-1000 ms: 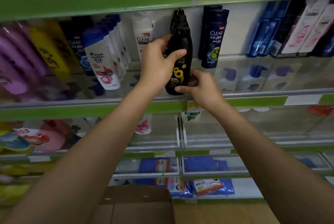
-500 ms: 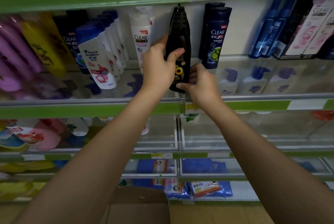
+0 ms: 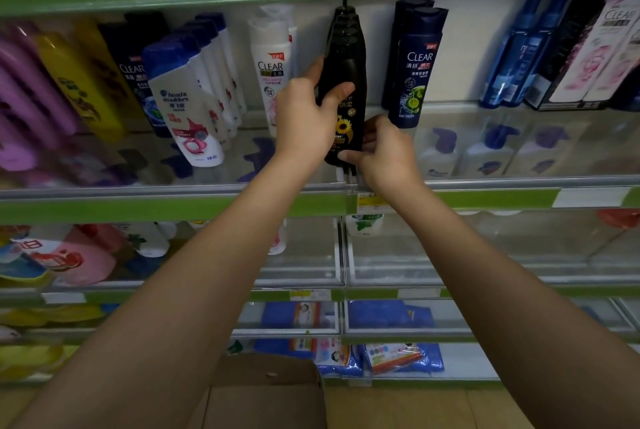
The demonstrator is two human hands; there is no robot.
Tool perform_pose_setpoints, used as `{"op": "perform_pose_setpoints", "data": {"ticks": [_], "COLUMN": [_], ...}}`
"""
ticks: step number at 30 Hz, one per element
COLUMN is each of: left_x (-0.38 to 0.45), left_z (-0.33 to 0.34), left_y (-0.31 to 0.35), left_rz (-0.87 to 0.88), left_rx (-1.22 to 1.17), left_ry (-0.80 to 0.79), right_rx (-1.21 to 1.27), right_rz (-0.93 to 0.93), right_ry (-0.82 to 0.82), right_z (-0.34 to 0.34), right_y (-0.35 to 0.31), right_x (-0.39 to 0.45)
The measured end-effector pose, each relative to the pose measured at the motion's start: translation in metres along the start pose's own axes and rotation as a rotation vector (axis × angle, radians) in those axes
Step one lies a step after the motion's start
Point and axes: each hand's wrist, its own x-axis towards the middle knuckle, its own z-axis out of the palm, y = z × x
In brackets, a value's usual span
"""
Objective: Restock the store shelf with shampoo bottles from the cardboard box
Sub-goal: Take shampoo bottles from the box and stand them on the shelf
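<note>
A black shampoo bottle (image 3: 349, 75) with a sunflower label stands at the front of a row of like black bottles on the upper shelf (image 3: 173, 203). My left hand (image 3: 304, 120) grips its middle from the left, thumb across the front. My right hand (image 3: 384, 151) pinches its lower right edge near the base. The cardboard box (image 3: 266, 394) sits on the floor below, its flap open; its inside is not visible.
White Clear bottles (image 3: 273, 61) stand just left of the black row and dark blue Clear bottles (image 3: 415, 64) just right. Head & Shoulders bottles (image 3: 183, 99) lean further left. A clear plastic lip runs along the shelf front. Lower shelves hold pink bottles and blue packs.
Both hands have kept hold of the black bottle and set it more upright and slightly deeper in its row. The view has shifted a little.
</note>
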Motion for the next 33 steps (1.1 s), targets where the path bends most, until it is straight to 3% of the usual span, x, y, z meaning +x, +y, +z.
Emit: {"op": "perform_pose_setpoints", "data": {"ticks": [5,11,18,23,33], "left_x": [-0.007,-0.049,-0.11,-0.158,-0.262], "left_z": [-0.008,-0.035,-0.076,-0.122,-0.212], "left_y": [-0.001,-0.013,-0.026,-0.054,-0.148], "left_rz": [-0.043,-0.097,-0.16,-0.211,-0.395], "left_rx": [0.031,-0.071,-0.174,-0.206,-0.117], "left_ry": [-0.038,-0.008,-0.121,-0.195,-0.375], "right_rx": [-0.029,-0.03,-0.05,-0.006,0.017], "right_rz": [0.019,-0.012,-0.073,-0.036,0.206], "right_ry": [-0.014,0.088,0.174,0.128,0.004], "right_z": [-0.003,-0.001,0.02,0.059,0.157], "right_y": [0.003,0.003,-0.012,-0.024,-0.017], "right_x": [-0.002,-0.023,-0.087,-0.151,-0.267]}}
